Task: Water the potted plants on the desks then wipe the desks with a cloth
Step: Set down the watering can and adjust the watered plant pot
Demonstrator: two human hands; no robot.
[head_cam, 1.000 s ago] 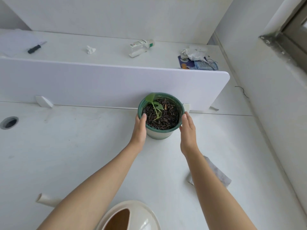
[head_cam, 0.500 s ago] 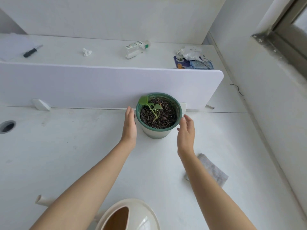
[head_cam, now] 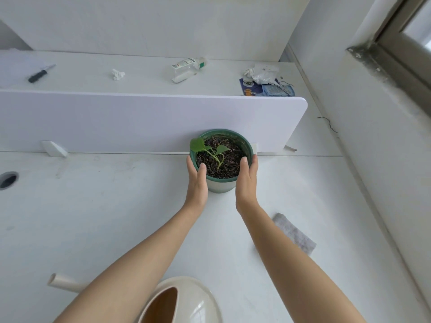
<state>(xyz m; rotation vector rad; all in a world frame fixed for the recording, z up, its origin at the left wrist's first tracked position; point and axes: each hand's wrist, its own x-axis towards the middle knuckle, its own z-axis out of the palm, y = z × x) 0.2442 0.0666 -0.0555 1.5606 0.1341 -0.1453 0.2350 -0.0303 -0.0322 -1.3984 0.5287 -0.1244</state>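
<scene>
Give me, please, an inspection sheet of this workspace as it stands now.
Surface: white desk, faintly smudged, grommet hole at left.
Job's things: potted plant against the divider; grey cloth flat to the right; cream watering can at the near edge.
Clutter: far desk holds a screwdriver, crumpled tissue, bottle, pile of wrappers.
Grippers: left hand and right hand grip the potted plant by its sides, thumbs over the rim.
Cables: one thin dark wire by the wall.
Surroundings: window frame at upper right.

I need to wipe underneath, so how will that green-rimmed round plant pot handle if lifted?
Probably heavyish: the green-rimmed round pot is full of dark soil. Likely stable, being wide and squat. Soil might spill if tilted.
</scene>
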